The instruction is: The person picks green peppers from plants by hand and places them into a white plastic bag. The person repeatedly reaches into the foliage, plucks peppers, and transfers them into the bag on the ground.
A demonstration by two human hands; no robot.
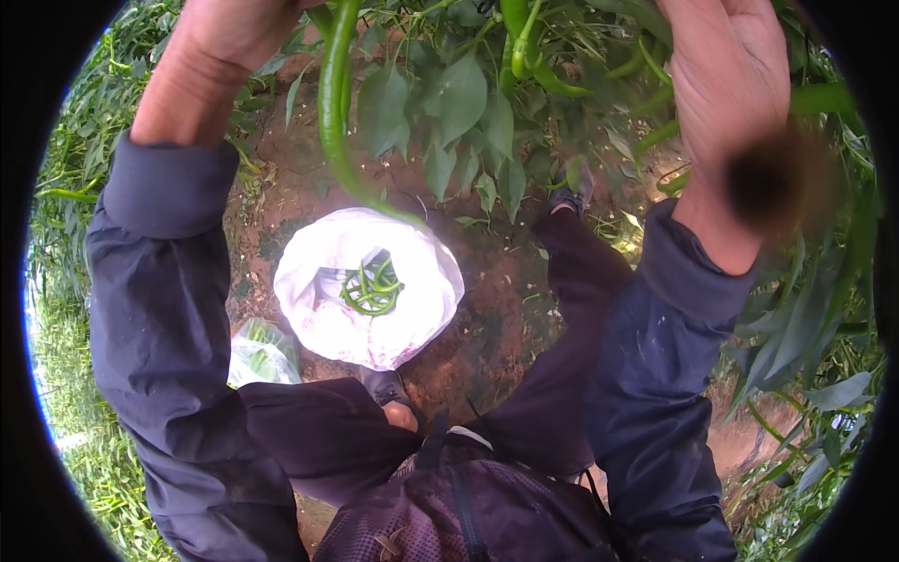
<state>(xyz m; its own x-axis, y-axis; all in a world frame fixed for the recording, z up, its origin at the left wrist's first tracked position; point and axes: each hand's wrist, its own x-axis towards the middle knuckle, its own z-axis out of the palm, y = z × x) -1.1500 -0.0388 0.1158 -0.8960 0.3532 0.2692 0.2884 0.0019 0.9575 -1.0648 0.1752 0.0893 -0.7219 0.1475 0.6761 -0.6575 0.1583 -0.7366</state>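
Observation:
My left hand (242, 31) is raised at the top left, its fingers cut off by the upper rim. Just right of it hang long green chili peppers (330, 98), one of them curving down towards the white sack; whether I hold them is hidden. My right hand (734, 77) reaches up into the foliage at the top right, fingers also out of view. Between the hands, more green peppers (521, 53) hang among the leaves of a pepper plant (460, 95). Below stands an open white sack (421, 281) with several green peppers (372, 286) inside.
A clear plastic bag (263, 355) with something green inside lies beside the sack, next to my left leg. Bare brown soil (491, 295) spreads between my feet. Dense pepper plants (815, 365) line the right side, and more foliage (77, 140) the left. A dark blurred spot covers my right wrist.

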